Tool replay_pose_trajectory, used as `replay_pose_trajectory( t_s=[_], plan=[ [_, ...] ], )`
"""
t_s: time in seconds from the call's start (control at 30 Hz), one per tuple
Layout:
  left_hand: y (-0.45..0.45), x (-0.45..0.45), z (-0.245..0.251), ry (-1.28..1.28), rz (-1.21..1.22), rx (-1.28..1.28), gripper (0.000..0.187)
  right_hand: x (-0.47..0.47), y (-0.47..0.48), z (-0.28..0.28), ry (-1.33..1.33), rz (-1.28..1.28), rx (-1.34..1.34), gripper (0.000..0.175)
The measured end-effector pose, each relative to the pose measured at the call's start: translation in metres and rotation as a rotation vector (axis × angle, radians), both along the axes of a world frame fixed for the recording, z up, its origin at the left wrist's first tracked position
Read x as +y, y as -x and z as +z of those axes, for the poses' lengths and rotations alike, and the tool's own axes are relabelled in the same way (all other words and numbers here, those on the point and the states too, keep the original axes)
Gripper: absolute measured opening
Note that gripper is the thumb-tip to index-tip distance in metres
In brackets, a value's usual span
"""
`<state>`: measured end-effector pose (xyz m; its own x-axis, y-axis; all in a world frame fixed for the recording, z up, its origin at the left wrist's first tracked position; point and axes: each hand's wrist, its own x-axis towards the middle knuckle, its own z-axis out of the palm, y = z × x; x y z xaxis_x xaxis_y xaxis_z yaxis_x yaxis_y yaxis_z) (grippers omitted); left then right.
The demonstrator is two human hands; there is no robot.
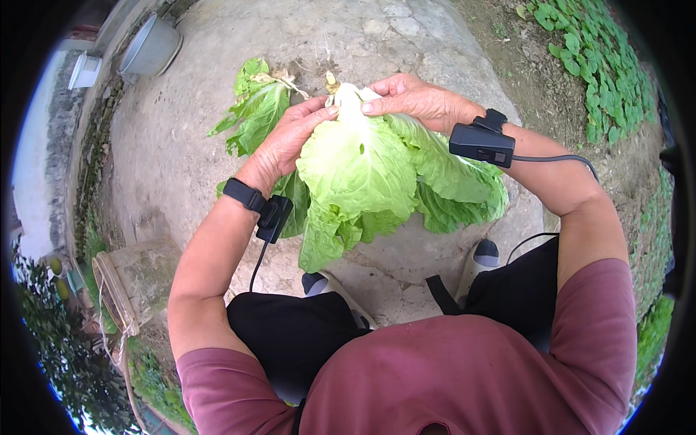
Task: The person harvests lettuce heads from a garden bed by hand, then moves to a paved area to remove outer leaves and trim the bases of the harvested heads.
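A leafy cabbage [359, 174] with pale green, ruffled leaves is before me, its white stalk base pointing away. The fingers and thumb of my left hand [291, 133] grip the left side of that base. On the other side, my right hand [413, 100] pinches the white base of a leaf between thumb and fingers. A cut root stub [331, 82] shows just beyond my fingertips. Darker outer leaves [457, 209] spread out at the lower right. Beside my left hand, loose green leaves [266, 114] lie on the concrete, with withered yellowish bits at their far end.
Cracked concrete [179, 136] lies under the leaves, my shoes [481, 261] close by. A grey bucket [152, 46] and a white container [85, 70] are at the upper left. A weathered bucket [138, 283] with cord lies tipped at left. Low green plants [592, 70] grow in soil at right.
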<state>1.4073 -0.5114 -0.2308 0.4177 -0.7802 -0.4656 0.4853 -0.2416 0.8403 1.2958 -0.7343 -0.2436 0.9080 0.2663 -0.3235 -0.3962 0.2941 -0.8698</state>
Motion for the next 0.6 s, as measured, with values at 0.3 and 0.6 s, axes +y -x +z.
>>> replay_pose_trajectory(
  t_s=[0.3, 0.6],
  plan=[
    [0.013, -0.016, -0.006, -0.245, 0.076, -0.084, 0.058, 0.005, 0.002, -0.004, 0.302, 0.024, -0.002, 0.039],
    [0.014, -0.013, -0.005, -0.203, 0.03, -0.458, 0.064, 0.012, 0.002, -0.004, 0.216, 0.029, 0.031, 0.037]
  ],
)
